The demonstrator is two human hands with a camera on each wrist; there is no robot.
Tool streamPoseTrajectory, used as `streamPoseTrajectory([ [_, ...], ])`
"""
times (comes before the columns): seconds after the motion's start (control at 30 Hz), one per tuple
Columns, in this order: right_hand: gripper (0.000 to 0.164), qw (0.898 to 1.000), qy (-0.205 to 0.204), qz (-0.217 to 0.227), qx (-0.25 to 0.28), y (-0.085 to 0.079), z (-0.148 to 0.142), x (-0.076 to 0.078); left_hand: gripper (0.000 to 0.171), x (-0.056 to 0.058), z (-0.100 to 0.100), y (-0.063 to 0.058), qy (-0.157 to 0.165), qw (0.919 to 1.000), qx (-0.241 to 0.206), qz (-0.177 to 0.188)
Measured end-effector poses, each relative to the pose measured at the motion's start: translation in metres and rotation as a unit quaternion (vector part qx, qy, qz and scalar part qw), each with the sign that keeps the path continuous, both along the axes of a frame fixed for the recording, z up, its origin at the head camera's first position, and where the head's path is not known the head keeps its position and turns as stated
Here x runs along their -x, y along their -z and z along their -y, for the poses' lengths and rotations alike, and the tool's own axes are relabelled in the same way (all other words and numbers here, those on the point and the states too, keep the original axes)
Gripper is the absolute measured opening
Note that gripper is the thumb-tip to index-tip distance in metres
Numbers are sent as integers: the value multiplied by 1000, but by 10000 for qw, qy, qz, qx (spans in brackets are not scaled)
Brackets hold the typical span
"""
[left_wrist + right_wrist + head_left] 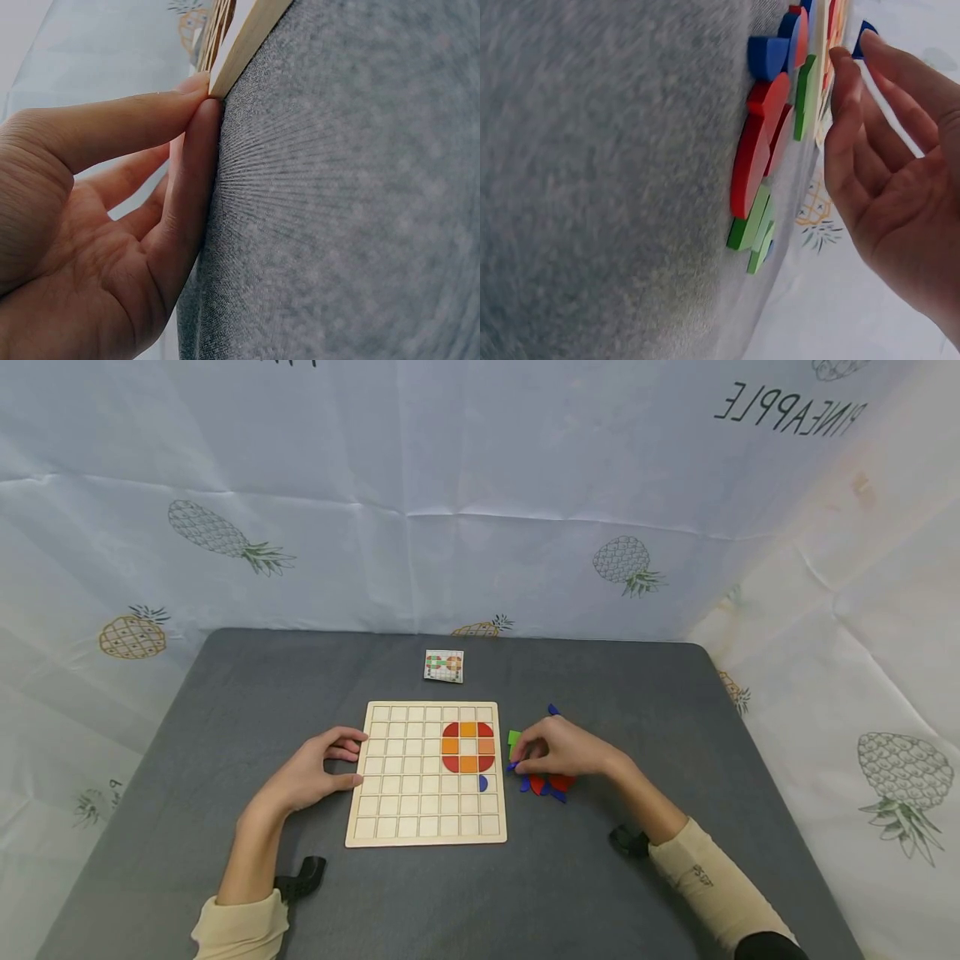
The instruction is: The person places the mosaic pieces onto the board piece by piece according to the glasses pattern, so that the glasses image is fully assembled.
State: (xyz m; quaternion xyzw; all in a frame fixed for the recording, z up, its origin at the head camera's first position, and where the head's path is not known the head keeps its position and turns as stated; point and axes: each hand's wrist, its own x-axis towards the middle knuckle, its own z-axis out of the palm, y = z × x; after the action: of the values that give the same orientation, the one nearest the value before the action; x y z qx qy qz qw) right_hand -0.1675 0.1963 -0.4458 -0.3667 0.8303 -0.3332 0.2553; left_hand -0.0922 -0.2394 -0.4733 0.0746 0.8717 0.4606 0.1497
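My left hand (303, 772) rests at the left edge of a wooden grid board (405, 814), thumb and fingers reaching against its side. In the left wrist view the thumb tip touches the board's pale edge (251, 41). My right hand (566, 747) is just right of the board, above a small heap of coloured pieces. Between its thumb and fingers it pinches a small blue piece (863, 43). On the board, red and orange pieces (468, 764) form a rounded ring, with one blue half-round piece (483, 783) below it.
Red pieces (754, 161), green pieces (751, 221) and a blue piece (767, 58) lie on the grey tabletop (555, 893) under the right hand. A small pattern card (444, 666) lies behind the board. White pineapple-print curtains (465, 568) surround the table.
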Motion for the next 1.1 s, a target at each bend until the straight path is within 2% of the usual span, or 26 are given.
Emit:
streamPoseTrajectory([
  [0.23,9,9985,-154,271,444,0,7,-5,60,0,-1,1,37,10000,-30,-33],
  [0.53,7,9962,-352,565,569,3,23,-12,62,-2,-1,-1,88,9999,-95,-100],
  [0.83,8,9962,-741,359,294,4,37,-22,61,-2,-1,-1,89,9999,-92,-84],
  [1.1,10,9943,-1063,-54,-17,7,45,-29,61,-2,-1,-1,79,9999,-72,-100],
])
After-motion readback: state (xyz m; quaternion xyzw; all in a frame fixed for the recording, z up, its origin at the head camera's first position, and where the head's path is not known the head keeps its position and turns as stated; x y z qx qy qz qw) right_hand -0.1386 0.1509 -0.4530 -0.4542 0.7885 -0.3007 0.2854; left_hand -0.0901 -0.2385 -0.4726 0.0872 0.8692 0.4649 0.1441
